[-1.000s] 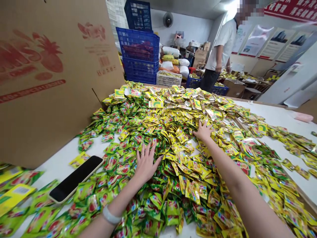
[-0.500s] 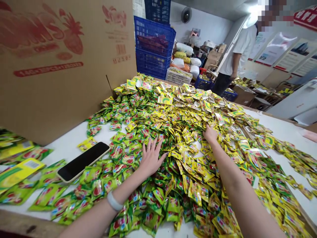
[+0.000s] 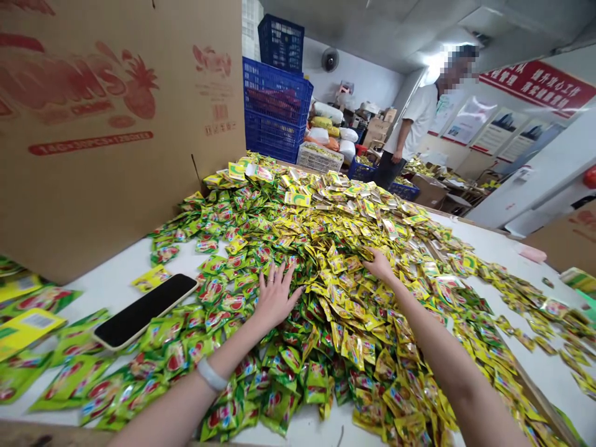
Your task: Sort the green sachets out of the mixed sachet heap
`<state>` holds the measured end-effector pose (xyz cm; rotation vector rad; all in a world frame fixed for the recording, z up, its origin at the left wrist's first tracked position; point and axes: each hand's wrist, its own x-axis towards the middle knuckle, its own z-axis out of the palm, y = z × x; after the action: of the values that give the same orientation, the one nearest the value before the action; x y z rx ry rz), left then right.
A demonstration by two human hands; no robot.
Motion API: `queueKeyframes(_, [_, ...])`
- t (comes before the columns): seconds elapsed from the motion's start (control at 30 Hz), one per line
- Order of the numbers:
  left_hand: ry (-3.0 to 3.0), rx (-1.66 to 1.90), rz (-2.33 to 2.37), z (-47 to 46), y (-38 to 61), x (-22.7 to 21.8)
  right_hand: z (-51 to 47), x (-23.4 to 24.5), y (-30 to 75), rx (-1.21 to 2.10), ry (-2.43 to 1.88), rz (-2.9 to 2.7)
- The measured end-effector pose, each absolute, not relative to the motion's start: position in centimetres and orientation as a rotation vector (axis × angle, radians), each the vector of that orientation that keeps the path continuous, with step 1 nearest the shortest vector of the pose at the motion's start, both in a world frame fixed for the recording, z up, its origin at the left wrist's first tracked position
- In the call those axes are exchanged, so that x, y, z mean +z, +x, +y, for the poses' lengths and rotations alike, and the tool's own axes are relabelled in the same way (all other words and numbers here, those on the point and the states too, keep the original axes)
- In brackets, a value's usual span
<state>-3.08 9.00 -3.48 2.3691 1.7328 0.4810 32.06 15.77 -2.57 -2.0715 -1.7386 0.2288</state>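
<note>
A heap of small shiny packets covers the white table. Green packets (image 3: 228, 304) with red fruit prints lie on the left, and yellow packets (image 3: 344, 310) mix in toward the right. My left hand (image 3: 275, 295) rests palm down on the green ones, its fingers spread and holding nothing. At the far side of the yellow packets, my right hand (image 3: 379, 266) has its fingers drawn together at the edge of a yellow packet (image 3: 364, 251). Its fingertips are partly lost among the packets.
A big cardboard carton (image 3: 116, 186) stands at the left. In front of it lies a black-screened phone (image 3: 144, 310). Blue crates (image 3: 274, 99) are stacked behind the table. A person (image 3: 410, 124) in a white shirt stands at the back right. A wooden strip (image 3: 526, 385) crosses the table's right side.
My view has tilted up and turned right, so everything sits further left. My right hand has come slightly nearer my left hand. My left hand keeps its place on the green packets.
</note>
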Motion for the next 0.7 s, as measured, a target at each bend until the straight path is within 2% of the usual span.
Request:
queueKeyframes(0.3, [2.396,0.63,1.686,9.3,-3.3,-4.7,10.8,1.1,26.5,0.62,-1.464,-1.959])
queueKeyframes(0.5, [2.326,0.851,1.685,9.5,-3.5,-5.3,9.0,4.5,20.8,0.85,-1.297,-1.946])
queueKeyframes(0.6, [2.346,0.886,1.638,9.6,-3.8,-5.5,8.8,6.9,20.9,1.031,-1.223,-1.907])
queueKeyframes(0.7, [2.351,0.82,1.613,9.6,-3.9,-5.3,9.4,8.4,23.3,1.041,-1.279,-1.832])
